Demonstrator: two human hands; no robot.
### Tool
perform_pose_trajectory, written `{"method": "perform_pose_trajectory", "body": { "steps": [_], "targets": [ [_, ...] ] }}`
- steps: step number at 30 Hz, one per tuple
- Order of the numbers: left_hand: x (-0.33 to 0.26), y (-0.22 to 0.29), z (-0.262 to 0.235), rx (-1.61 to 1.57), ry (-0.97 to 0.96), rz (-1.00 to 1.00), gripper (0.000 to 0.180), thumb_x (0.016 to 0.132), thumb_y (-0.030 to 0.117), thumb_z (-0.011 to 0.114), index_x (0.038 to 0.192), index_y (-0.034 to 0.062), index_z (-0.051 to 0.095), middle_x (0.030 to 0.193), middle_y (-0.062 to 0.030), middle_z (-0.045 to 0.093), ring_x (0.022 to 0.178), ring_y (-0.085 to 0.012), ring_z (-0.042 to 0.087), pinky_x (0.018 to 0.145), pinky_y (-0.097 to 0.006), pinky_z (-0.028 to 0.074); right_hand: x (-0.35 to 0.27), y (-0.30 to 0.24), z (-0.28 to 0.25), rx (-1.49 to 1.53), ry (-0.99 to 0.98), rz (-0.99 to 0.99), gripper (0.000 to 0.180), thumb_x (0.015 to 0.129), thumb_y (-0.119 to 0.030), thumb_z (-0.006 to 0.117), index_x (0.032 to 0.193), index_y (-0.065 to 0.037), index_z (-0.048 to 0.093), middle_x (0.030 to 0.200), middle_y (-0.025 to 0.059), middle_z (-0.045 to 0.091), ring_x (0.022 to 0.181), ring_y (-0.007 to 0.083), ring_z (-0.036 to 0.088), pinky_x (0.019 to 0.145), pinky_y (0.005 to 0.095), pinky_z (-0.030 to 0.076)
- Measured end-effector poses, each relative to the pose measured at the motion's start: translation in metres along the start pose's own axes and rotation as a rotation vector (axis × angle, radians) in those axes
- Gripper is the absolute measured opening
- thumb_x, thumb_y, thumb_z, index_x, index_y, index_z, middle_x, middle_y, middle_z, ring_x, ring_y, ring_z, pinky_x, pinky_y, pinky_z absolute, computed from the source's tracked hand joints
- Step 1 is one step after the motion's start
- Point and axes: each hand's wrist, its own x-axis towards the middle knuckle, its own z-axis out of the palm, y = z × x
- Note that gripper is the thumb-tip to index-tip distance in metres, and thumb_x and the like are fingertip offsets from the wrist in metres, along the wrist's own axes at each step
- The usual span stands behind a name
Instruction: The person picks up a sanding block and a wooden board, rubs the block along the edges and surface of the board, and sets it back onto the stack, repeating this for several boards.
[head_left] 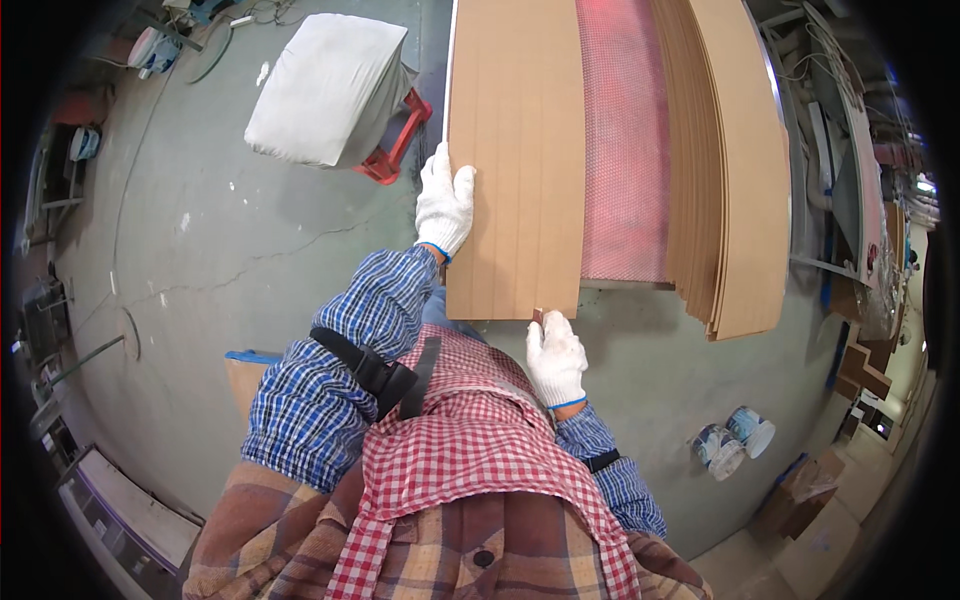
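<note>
— What are we holding now?

— Our left hand in a white glove (444,205) is gripping the left edge of the flat brown cardboard sheet (515,160). Our right hand in a white glove (556,360) is pinching its near edge.

— Where is the sheet lying?

— It is lying beside a red mesh surface (625,140), near the stack of brown cardboard sheets (740,170).

The far ends of the scored cardboard sheet (515,150) and the stacked cardboard sheets (740,170) at 1 o'clock are cut off by the top edge. The left hand (443,205) has its palm hidden against the sheet's edge. Items at 3 o'clock are too small to identify.
</note>
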Motion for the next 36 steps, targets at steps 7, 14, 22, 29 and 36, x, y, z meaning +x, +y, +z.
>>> {"method": "perform_pose_trajectory", "body": {
  "steps": [7,14,22,29,36],
  "targets": [
    [-0.006,0.012,0.000,-0.022,-0.033,-0.052,0.059,0.098,0.034,0.047,0.147,0.0047,0.031,0.143,-0.0254,0.039,0.130,-0.0413,0.043,0.107,-0.044,0.037,0.053,-0.005,-0.008,-0.054,-0.016,-0.030,0.014,0.092,-0.020,0.057,0.093,-0.007,0.051,0.081,0.0152,0.060,0.064,0.0331,0.064,0.056,0.0416,0.053],
    [-0.014,0.009,0.004,-0.007,-0.062,-0.066,0.063,0.098,0.037,0.048,0.150,0.0081,0.027,0.148,-0.0248,0.032,0.123,-0.0458,0.048,0.101,-0.046,0.043,0.160,-0.013,-0.016,-0.111,0.111,-0.140,0.017,0.092,-0.020,0.057,0.099,-0.007,0.049,0.083,0.0152,0.061,0.074,0.0332,0.065,0.061,0.0439,0.054],
    [-0.029,0.010,0.000,-0.072,-0.071,-0.011,0.063,0.097,0.029,0.051,0.148,0.0001,0.027,0.146,-0.0311,0.032,0.127,-0.0478,0.043,0.105,-0.046,0.039,0.316,-0.057,-0.054,-0.029,0.097,-0.062,0.016,0.090,-0.018,0.056,0.094,-0.003,0.055,0.088,0.0213,0.067,0.085,0.0390,0.066,0.070,0.0481,0.052],
    [-0.040,0.020,-0.007,-0.021,-0.161,-0.044,0.066,0.093,0.019,0.055,0.147,-0.0057,0.025,0.145,-0.0336,0.032,0.131,-0.0494,0.037,0.109,-0.047,0.034,0.457,-0.080,-0.078,-0.113,0.130,-0.050,0.022,0.089,-0.022,0.055,0.099,-0.003,0.060,0.095,0.0246,0.068,0.091,0.0417,0.066,0.077,0.0496,0.053],
    [-0.044,0.026,-0.013,0.006,-0.201,-0.081,0.070,0.091,0.022,0.057,0.147,-0.0046,0.026,0.146,-0.0326,0.031,0.131,-0.0491,0.037,0.108,-0.047,0.035,0.570,-0.108,-0.109,-0.200,0.117,-0.067,0.032,0.087,-0.023,0.052,0.107,-0.001,0.064,0.105,0.0262,0.067,0.102,0.0408,0.064,0.088,0.0469,0.050]
  ]
}}
